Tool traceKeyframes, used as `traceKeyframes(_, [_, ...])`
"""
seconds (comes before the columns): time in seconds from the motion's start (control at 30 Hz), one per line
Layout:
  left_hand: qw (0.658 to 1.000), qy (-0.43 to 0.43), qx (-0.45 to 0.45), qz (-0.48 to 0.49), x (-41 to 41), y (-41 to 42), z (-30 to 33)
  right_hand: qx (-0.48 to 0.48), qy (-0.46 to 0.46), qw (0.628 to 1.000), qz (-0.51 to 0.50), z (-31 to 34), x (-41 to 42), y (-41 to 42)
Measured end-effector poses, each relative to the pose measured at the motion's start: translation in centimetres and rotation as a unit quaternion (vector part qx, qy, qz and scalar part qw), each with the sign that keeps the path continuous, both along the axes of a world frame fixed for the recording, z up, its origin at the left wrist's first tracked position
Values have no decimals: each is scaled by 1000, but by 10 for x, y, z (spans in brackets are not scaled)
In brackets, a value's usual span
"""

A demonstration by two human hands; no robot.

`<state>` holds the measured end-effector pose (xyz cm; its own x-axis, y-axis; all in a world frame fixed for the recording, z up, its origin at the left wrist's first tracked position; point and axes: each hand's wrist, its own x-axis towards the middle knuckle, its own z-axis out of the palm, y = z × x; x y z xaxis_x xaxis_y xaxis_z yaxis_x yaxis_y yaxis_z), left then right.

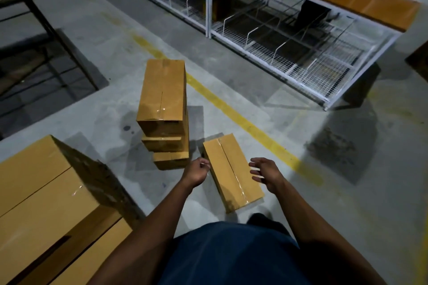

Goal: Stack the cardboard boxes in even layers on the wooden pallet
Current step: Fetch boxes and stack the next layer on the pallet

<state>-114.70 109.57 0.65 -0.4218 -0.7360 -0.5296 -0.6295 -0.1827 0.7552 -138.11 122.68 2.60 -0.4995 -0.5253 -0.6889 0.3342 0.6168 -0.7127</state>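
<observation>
Nearest, at lower left, large cardboard boxes (44,194) sit side by side, though no wooden pallet shows beneath them, so I cannot tell whether they count as a finished layer; just ahead, 1 long flat box (232,172) lies on the concrete floor (324,203) between both hands; the left hand (198,172) has its fingers curled at the box's left edge, seemingly touching it; the right hand (266,172) hovers with fingers spread, holding nothing; beyond, a stack of 3 boxes (165,113) waits on the floor, unevenly piled; at least 4 boxes likely remain to place; farthest stands a white wire rack (301,53).
</observation>
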Motion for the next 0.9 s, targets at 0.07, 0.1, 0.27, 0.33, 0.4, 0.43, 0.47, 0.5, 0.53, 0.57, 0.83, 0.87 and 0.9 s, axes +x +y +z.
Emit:
traceKeyframes(0.07, [1000,1,-10,12,-4,-2,-2,0,-8,1000,15,-5,-10,-7])
traceKeyframes(0.1, [1000,-3,-12,19,-5,-2,-4,1,-16,1000,24,-8,-15,-11])
traceKeyframes(0.27, [996,-50,11,67,-36,5,-20,11,-33,997,71,-24,-58,-23])
traceKeyframes(0.33, [994,-69,15,87,-61,9,-31,13,-38,994,97,-31,-86,-26])
traceKeyframes(0.4, [991,-91,14,97,-87,14,-39,16,-39,993,115,-40,-117,-26])
traceKeyframes(0.43, [990,-101,17,101,-106,18,-43,12,-39,992,122,-44,-139,-26])
traceKeyframes(0.47, [989,-110,17,101,-125,24,-46,9,-43,991,126,-47,-159,-25])
traceKeyframes(0.5, [988,-118,18,98,-145,29,-49,12,-46,991,128,-51,-182,-25])
traceKeyframes(0.53, [988,-123,20,90,-163,36,-53,16,-42,991,128,-55,-202,-24])
traceKeyframes(0.57, [988,-129,23,77,-177,42,-57,25,-35,990,133,-60,-217,-22])
traceKeyframes(0.83, [990,-125,33,57,-262,54,-106,76,-12,980,183,-122,-300,-22])
traceKeyframes(0.87, [990,-127,33,56,-263,52,-115,78,-4,979,188,-134,-301,-24])
traceKeyframes(0.9, [989,-130,34,55,-262,50,-125,82,0,978,192,-146,-302,-26])
